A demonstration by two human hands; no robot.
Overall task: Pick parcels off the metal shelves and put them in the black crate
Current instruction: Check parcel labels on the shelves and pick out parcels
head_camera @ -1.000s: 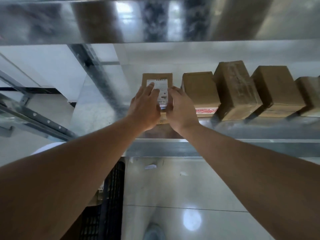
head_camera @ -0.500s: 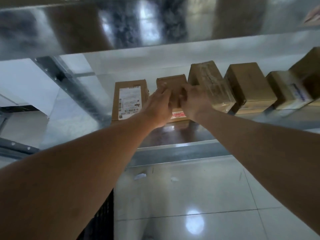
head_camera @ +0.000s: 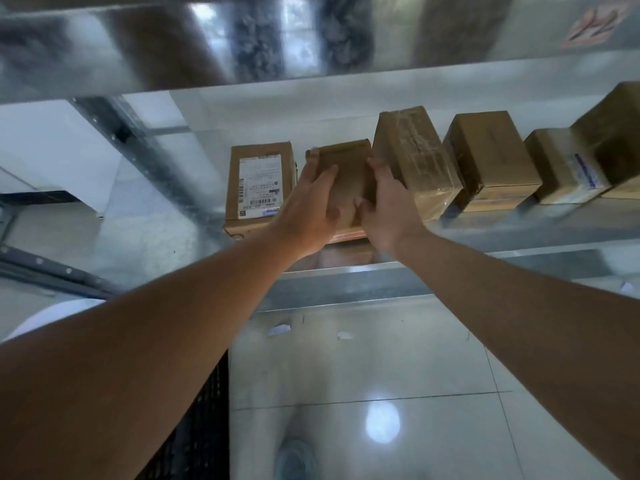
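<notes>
A small brown cardboard parcel [head_camera: 348, 174] sits on the metal shelf [head_camera: 346, 282], second from the left in a row of boxes. My left hand [head_camera: 310, 209] holds its left side with the fingers wrapped along the edge. My right hand [head_camera: 388, 209] grips its right side, thumb on the near face. The black crate [head_camera: 204, 424] shows as a mesh wall at the bottom left, mostly hidden behind my left forearm.
A labelled parcel [head_camera: 259, 185] stands just left of the held one. To its right are a taped box [head_camera: 412, 161], another brown box [head_camera: 488, 161] and more parcels [head_camera: 568, 168]. A shelf upright [head_camera: 145, 150] runs at the left. An upper shelf [head_camera: 277, 39] overhangs.
Both hands left the labelled parcel, moved right to the neighbouring brown parcel and closed on its sides. The view shifted right too.
</notes>
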